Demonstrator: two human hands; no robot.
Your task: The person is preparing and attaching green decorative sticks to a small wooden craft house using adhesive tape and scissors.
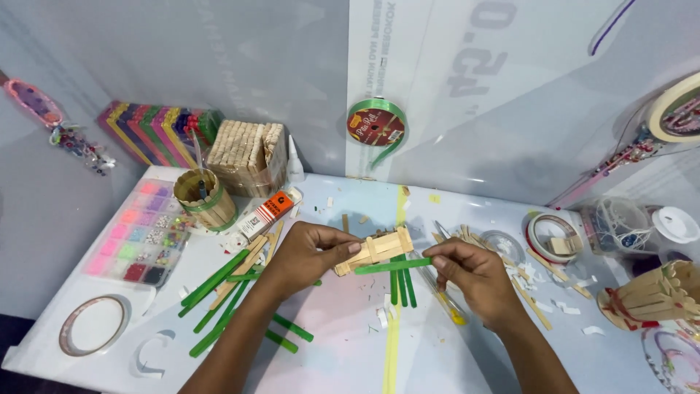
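The person leans over a white tabletop (343, 343) crowded with craft supplies. The left hand (306, 252) grips a small block of plain wooden sticks (375, 249), fingers curled over its left end and thumb along its near side, holding it just above the tabletop near the middle. The right hand (467, 270) pinches the right end of a single green stick (394, 265) between thumb and fingertips; the stick lies level and its left part touches the underside or near edge of the block, though I cannot tell which.

Directly below the block, a few more green sticks (402, 286) lie upright across a yellow-green stripe on the tabletop. A looser scatter of green and plain sticks (222, 292) spreads out beside the left forearm. Behind that stands a round pot made of sticks (206, 198) with a green band, and next to it an orange and white glue box (264, 214). A bundle of plain sticks (246, 157) sits against the back wall, with a stack of coloured sticks (149, 131) to its left. A tray of beads (138, 237) in pink and other colours rests near the left edge, and a roll of clear tape (93, 325) lies in front of it. A spool of green ribbon (376, 122) hangs on the wall. To the right are a tape roll (552, 235) and a stick basket (652, 295).
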